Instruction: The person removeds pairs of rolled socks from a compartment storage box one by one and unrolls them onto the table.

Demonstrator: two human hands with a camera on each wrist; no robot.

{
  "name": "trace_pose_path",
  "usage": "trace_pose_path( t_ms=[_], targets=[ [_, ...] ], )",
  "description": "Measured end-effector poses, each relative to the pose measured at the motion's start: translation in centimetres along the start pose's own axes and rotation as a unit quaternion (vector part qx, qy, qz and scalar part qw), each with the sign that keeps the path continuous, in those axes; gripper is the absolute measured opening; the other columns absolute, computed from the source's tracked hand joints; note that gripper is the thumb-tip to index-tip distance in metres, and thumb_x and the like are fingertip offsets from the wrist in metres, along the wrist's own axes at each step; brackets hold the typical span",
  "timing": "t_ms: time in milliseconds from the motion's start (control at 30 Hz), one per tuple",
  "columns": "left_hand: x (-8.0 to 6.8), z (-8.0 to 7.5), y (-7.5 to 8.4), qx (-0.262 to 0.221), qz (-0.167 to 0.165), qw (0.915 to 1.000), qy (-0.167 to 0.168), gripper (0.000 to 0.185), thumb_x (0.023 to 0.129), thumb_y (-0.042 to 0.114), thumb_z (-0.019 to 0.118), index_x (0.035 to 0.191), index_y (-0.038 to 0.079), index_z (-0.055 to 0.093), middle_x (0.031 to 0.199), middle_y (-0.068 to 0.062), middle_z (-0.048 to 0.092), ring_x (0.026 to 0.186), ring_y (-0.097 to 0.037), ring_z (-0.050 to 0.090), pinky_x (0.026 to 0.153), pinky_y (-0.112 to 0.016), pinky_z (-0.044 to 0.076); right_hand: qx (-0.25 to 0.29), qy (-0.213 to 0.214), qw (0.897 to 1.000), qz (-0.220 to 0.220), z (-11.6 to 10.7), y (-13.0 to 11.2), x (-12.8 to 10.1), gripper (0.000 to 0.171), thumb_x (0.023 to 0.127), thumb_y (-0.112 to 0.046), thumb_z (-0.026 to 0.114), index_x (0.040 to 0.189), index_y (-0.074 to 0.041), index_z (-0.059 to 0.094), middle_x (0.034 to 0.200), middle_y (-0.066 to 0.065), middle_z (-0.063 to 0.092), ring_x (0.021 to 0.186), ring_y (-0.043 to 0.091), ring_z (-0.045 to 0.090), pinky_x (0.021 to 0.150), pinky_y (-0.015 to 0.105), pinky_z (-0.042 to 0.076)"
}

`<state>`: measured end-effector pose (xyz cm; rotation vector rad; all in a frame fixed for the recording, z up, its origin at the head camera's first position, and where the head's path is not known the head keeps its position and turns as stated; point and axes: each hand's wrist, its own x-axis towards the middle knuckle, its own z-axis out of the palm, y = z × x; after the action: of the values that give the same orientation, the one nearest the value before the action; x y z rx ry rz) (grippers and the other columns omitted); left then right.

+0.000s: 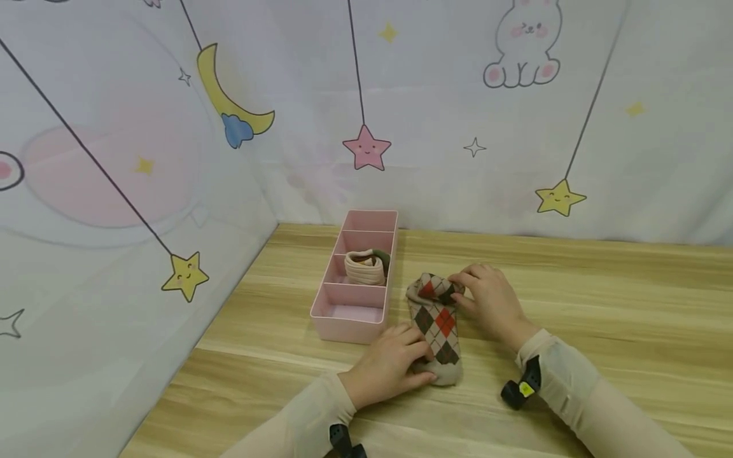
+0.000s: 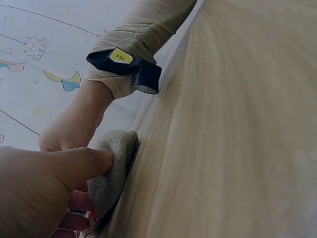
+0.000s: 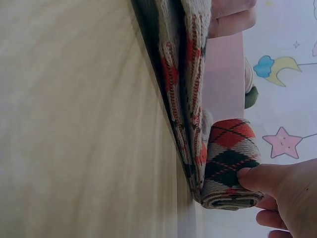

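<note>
Head view: hands [image 1: 441,331] hide argyle sock [image 1: 438,324] ends.

Support surface: a light wood-grain table [image 1: 572,299], butted against a printed fabric backdrop [image 1: 458,95] along its far and left edges. Resting directly on it are a pink divided organizer box [image 1: 349,315] near the far left corner, standing lengthwise away from the viewer, and just to its right an argyle sock [image 1: 438,331], lying flat with its far end rolled up. The sock appears to be apart from the box, though the narrow gap is hard to judge.
</note>
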<state>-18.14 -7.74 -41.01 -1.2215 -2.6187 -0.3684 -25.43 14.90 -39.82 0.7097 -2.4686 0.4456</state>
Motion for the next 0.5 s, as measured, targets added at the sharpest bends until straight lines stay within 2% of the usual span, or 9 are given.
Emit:
trace_pose_path(
  t_ms=[233, 500],
  targets=[
    [0.01, -0.03, -0.06, 0.009, 0.002, 0.9999, -0.006, 0.021, 0.086, 0.042, 0.069, 0.094, 0.023, 0.067, 0.097, 0.01, 0.061, 0.096, -0.009, 0.052, 0.085, -0.025, 0.042, -0.009, -0.003, 1.0, 0.009, 0.17, 0.19, 0.28, 0.027, 0.079, -0.016, 0.078, 0.103, -0.008, 0.07, 0.096, 0.009, 0.067, 0.095, 0.031, 0.061, 0.083, 0.048, 0.047],
    [-0.06, 0.02, 0.0, 0.012, 0.006, 0.9999, -0.003, 0.021, 0.085, 0.042, 0.07, 0.093, 0.023, 0.067, 0.095, 0.01, 0.06, 0.094, -0.008, 0.052, 0.084, -0.024, 0.042, -0.013, -0.007, 1.0, 0.023, 0.4, 0.31, 0.55, 0.023, 0.079, -0.013, 0.078, 0.095, -0.008, 0.062, 0.093, 0.01, 0.068, 0.094, 0.032, 0.062, 0.083, 0.049, 0.047]
  ],
)
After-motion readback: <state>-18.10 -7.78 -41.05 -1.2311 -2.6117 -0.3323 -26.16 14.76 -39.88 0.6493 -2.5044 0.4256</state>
